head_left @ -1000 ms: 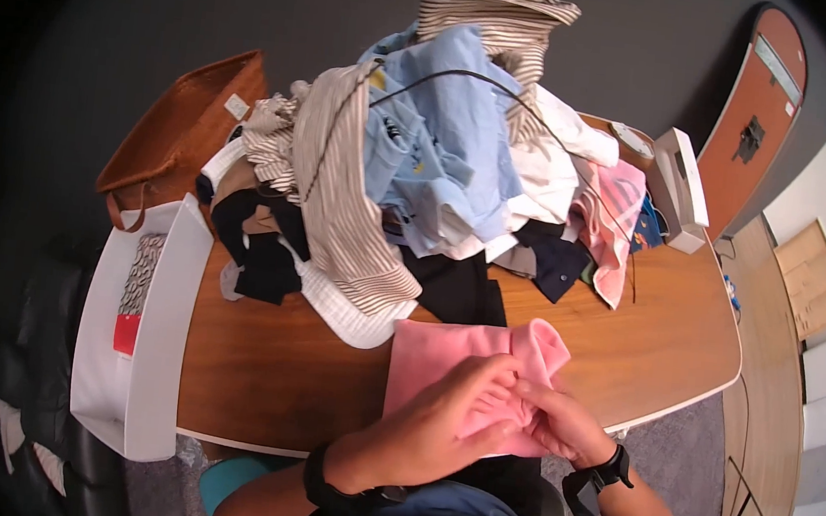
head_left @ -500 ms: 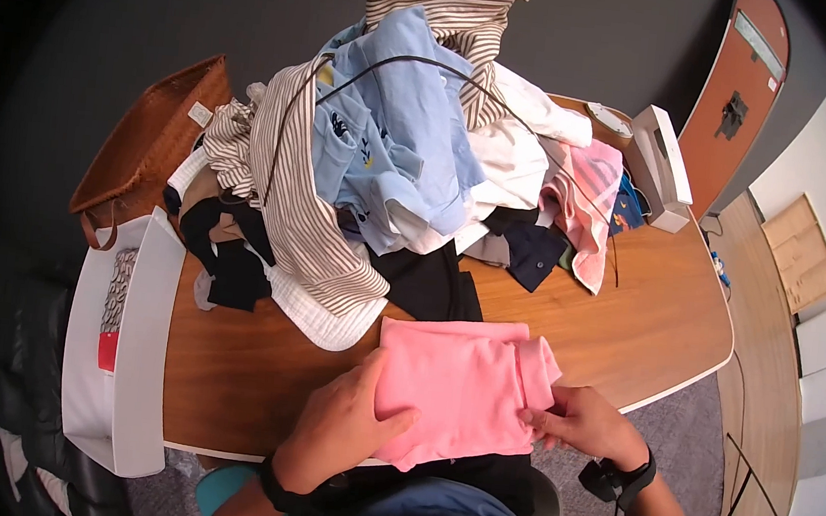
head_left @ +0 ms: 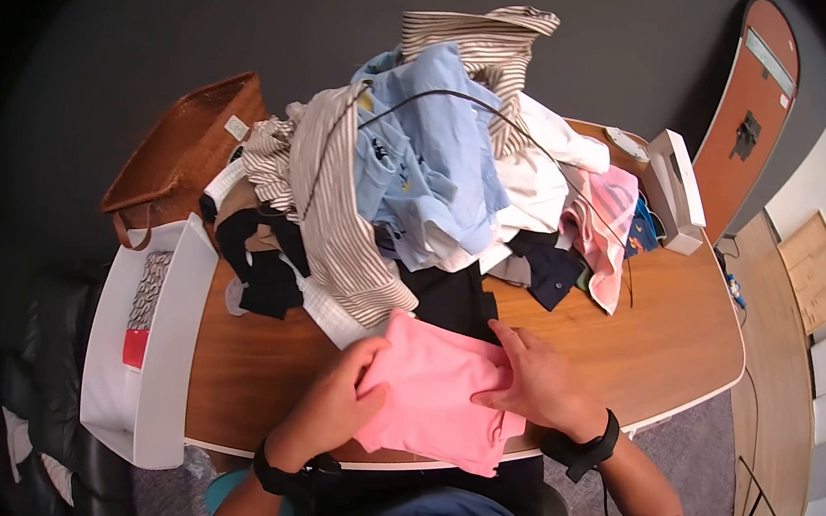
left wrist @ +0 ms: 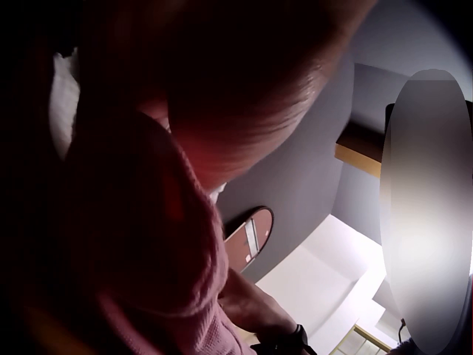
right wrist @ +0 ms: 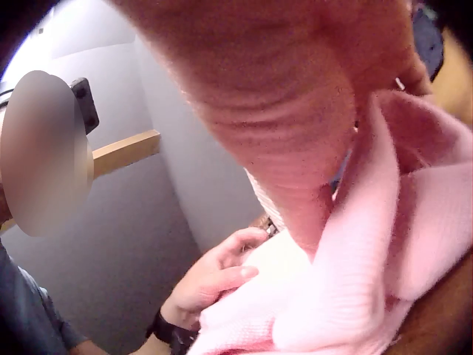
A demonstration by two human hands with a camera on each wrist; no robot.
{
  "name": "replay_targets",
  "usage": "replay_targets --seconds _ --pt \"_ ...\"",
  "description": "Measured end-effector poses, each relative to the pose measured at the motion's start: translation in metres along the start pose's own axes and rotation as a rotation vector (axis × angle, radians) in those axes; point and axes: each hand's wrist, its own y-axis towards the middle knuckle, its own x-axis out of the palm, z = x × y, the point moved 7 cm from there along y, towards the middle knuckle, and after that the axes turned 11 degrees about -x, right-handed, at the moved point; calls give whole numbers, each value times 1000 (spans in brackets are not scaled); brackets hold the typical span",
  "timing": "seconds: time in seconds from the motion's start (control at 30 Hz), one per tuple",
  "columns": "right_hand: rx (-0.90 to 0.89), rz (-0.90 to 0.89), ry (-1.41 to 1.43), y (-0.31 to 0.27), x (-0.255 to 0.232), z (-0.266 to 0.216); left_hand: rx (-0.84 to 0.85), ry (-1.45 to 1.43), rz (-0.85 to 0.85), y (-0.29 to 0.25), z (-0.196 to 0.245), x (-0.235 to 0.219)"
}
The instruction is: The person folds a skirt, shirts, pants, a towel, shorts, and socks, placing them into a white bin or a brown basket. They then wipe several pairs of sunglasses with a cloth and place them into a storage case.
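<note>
**Two hands hold a folded pink garment at the near edge of a desk**

Seen from the wearer's side, a pink garment (head_left: 430, 389) lies folded at six o'clock on a brown wooden desk (head_left: 643, 350), reaching its near edge. The left hand (head_left: 327, 407) grips the garment at its nine o'clock side, thumb on top. The right hand (head_left: 550, 389) grips it at two o'clock, thumb over the cloth and fingers along the far edge; the right wrist view shows a loose fold beside this hand.

Toward twelve o'clock rises a heap of clothes: a light blue shirt (head_left: 439, 141), a brown-and-white striped cloth (head_left: 329, 195) and white fabric (head_left: 534, 185), with black fabric (head_left: 449, 299) low at the front. A thin dark cable (head_left: 439, 91) crosses the heap. A pink patterned cloth (head_left: 607, 222) hangs at one o'clock, near a white box (head_left: 676, 189) at two. A brown basket (head_left: 185, 151) sits at ten, and an open white container (head_left: 170, 354) at nine.
</note>
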Motion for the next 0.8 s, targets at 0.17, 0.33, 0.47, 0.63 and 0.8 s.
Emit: replay_targets --seconds 0.17,0.33,0.47,0.63,0.8 --pt "73 -31 28 11 18 -6 -470 -158 -151 -10 -51 -1" --pt "31 -128 132 7 19 -12 -384 -243 -188 -15 -45 -3" --pt "119 20 751 -2 29 -7 -197 -557 47 -18 -36 -35" --pt "136 30 1236 9 50 -40 -449 -1331 101 -22 -62 -30" --pt "240 -58 1335 3 90 -40 -462 -1414 -49 -39 -79 6"
